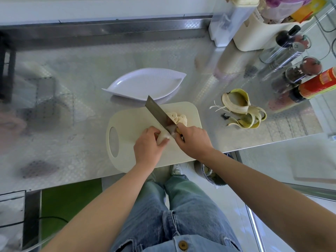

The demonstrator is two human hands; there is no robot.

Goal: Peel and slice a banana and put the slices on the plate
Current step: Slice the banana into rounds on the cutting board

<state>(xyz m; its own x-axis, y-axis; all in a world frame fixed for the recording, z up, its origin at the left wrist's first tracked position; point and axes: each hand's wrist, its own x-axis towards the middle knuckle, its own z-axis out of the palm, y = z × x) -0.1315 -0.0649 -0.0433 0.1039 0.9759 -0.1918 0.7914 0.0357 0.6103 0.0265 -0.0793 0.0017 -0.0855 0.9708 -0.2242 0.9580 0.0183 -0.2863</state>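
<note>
Now, head view, down onto the cream cutting board (134, 120) at the front edge of the steel counter (72, 110). Left hand (148, 148) curled over the peeled banana (163, 138), pinning it to the board. Right hand (192, 140) wrapped round the handle of a cleaver (158, 111), handle mostly hidden in the fist. Blade tilted, pointing toward the board's far edge, its cutting edge down at the banana's cut end, just beside the left fingertips. Past the blade, toward the board's far right corner, a small heap of pale slices (177, 118), overlapping, all on the board. Just beyond the board's far edge, a white leaf-shaped plate (145, 82); touching the board or not, hard to tell. Off to the right, well apart from the board, a splayed banana peel (241, 108) flat on the counter. Near the counter's far right corner, a red-labelled bottle (318, 84) among spice jars (294, 75).
</note>
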